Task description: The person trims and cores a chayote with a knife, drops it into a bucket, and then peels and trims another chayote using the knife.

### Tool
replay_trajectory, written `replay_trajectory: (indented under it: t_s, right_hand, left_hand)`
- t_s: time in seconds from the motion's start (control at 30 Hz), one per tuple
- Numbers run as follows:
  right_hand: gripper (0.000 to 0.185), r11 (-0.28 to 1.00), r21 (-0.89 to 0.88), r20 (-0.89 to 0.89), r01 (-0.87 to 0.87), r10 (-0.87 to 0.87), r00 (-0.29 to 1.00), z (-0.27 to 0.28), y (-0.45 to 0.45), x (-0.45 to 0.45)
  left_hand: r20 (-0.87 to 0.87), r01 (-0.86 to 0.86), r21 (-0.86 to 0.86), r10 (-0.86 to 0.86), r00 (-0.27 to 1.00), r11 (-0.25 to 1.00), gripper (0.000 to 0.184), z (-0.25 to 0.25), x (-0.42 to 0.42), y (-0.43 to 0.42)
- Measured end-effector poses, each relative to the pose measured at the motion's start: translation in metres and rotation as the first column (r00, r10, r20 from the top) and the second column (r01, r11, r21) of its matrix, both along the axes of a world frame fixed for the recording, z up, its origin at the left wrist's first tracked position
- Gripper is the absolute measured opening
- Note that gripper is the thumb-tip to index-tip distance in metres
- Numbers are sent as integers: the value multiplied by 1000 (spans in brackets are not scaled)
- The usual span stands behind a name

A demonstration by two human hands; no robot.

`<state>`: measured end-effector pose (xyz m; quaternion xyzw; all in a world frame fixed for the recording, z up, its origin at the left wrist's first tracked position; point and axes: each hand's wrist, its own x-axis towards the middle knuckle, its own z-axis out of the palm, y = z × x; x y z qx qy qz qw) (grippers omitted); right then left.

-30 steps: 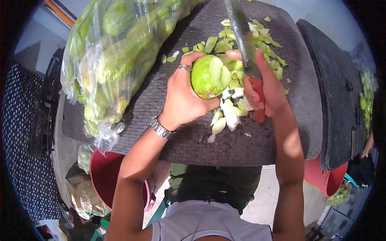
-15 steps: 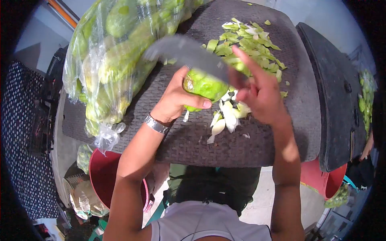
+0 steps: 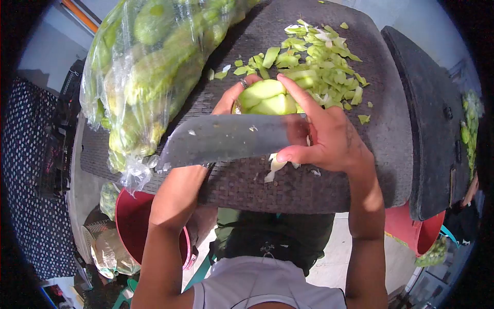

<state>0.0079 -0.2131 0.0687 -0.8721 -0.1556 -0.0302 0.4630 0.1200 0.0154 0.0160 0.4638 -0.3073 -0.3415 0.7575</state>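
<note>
A pale green chayote [image 3: 265, 98], part of it with smooth bare flesh facing up, sits in my left hand [image 3: 230, 99]. That hand wraps round it from the left, and the blade hides much of the palm. My right hand [image 3: 337, 139] grips a broad-bladed knife [image 3: 221, 136] at its handle end. Its blade lies flat across the view, pointing left, in front of the chayote and over my left wrist. My right index finger reaches the chayote's upper right side. Green peelings and cut pieces [image 3: 329, 67] are heaped just beyond my hands.
The dark woven-patterned tabletop [image 3: 247, 190] carries a large clear plastic bag of chayotes [image 3: 164, 77] on the left. Red buckets stand below, one at left [image 3: 135, 221] and one at right [image 3: 411, 229]. A dark padded panel [image 3: 432, 129] is beside the table's right edge.
The knife has swung down from above the chayote to this side of it. The chayote has turned, showing smooth pale flesh. My right index finger now touches it.
</note>
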Motion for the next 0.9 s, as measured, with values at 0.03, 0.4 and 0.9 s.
replay_trajectory:
  t_s: [0.03,0.4,0.9]
  right_hand:
    - [106,1000,-22,-1,-4,4,1000,2,0,-1]
    - [103,999,36,33,-19,17,999,7,-4,0]
    - [110,998,-51,89,-32,36,995,7,9,-3]
  left_hand:
    - [42,7,4,-7,999,1000,86,2,1,1]
    - [-314,-17,38,28,949,999,93,-24,12,-1]
    - [-137,29,-186,-56,989,982,61,-26,18,10]
